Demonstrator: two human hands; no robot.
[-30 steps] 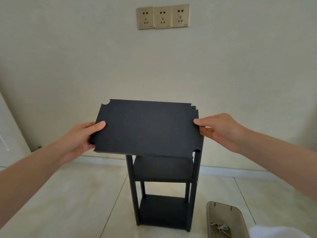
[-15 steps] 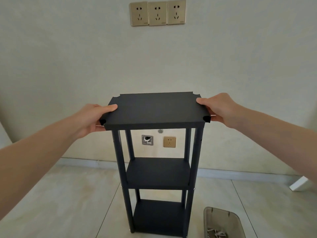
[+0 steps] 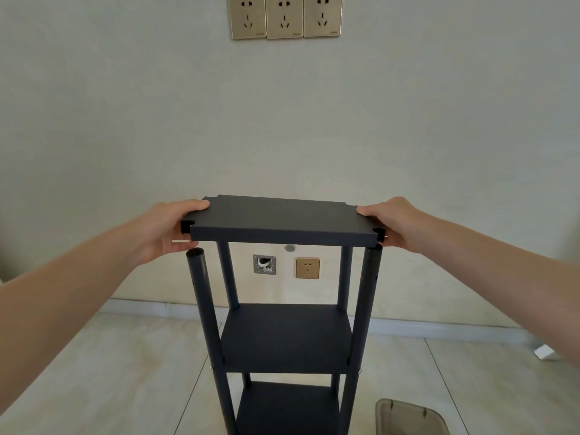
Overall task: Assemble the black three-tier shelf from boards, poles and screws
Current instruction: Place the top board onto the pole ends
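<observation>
Top board (image 3: 282, 219), flat matte black rectangle with notched corners, held level at frame centre, just above pole tops. Left hand (image 3: 166, 230) at 9 o'clock end, thumb on top, fingers (image 3: 185, 245) curled under, clamped on board edge. Right hand (image 3: 398, 226) at 3 o'clock end, thumb on top, clamped likewise. Near-left pole (image 3: 204, 306), round black tube, top end bare, apart from corner notch. Near-right pole (image 3: 367, 306) top touching or nearly touching corner, cannot tell. Middle board (image 3: 285, 337) and bottom board (image 3: 288, 409) fixed below. Grey translucent tray (image 3: 408, 417) at 5 o'clock on glossy tiled floor (image 3: 110, 372). Gold wall sockets (image 3: 284, 15) at 12 o'clock.
</observation>
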